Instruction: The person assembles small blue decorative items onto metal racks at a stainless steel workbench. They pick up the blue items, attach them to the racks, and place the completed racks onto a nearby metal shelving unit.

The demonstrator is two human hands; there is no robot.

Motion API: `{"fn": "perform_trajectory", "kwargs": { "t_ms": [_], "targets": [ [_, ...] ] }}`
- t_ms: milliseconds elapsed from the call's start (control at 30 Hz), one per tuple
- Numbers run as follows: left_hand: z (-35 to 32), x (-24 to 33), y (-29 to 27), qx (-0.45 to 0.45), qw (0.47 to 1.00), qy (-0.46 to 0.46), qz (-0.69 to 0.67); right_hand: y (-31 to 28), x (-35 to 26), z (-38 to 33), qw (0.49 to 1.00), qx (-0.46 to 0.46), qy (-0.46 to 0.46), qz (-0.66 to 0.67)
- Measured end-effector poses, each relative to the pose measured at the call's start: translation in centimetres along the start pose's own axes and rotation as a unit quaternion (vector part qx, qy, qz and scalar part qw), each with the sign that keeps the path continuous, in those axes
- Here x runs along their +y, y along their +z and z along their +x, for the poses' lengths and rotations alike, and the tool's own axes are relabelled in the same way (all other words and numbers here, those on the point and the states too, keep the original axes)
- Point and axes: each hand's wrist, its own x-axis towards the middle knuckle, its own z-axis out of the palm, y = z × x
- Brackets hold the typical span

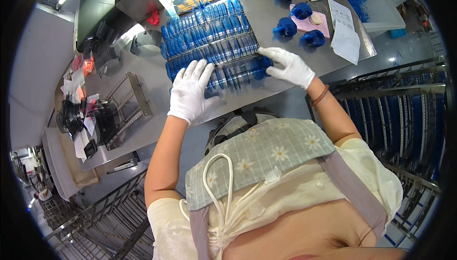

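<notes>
Both my white-gloved hands are on the nearest row of flat translucent blue plastic pieces (233, 69), which lies at the near edge of the grey metal worktop (143, 74): my left hand (191, 91) lies flat with fingers spread over the row's left end, and my right hand (288, 65) presses open-fingered against its right end. More rows of the same blue pieces (209, 26) lie just beyond that row. Four dark blue round caps (299, 24) sit beyond my right hand, near white paper sheets (345, 38).
</notes>
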Motion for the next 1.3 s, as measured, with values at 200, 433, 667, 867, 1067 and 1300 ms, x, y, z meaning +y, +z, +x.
{"fn": "perform_trajectory", "kwargs": {
  "t_ms": [200,433,667,867,1067,1300],
  "targets": [
    [3.0,-2.8,-0.1,0.009,0.998,0.045,0.029,0.2,1.5,0.1,0.961,-0.003,-0.143,-0.237],
    [-0.5,-4.4,-1.3,-0.010,0.998,0.038,0.042,-3.2,-2.4,-0.4,0.969,0.124,-0.071,-0.200],
    [1.5,-6.2,0.3,0.096,0.994,0.045,-0.027,1.8,-11.1,2.5,0.959,0.045,-0.222,-0.168],
    [1.7,-12.5,0.2,0.175,0.983,0.017,-0.056,8.8,-10.4,5.7,0.951,0.003,-0.202,-0.233],
    [5.3,-20.3,-0.4,0.285,0.949,-0.061,-0.122,8.8,-11.1,6.5,0.941,-0.015,-0.168,-0.292],
    [16.8,-28.5,-4.3,0.427,0.864,-0.168,-0.206,4.9,-13.5,8.4,0.922,-0.095,-0.159,-0.341]
  ]
}}
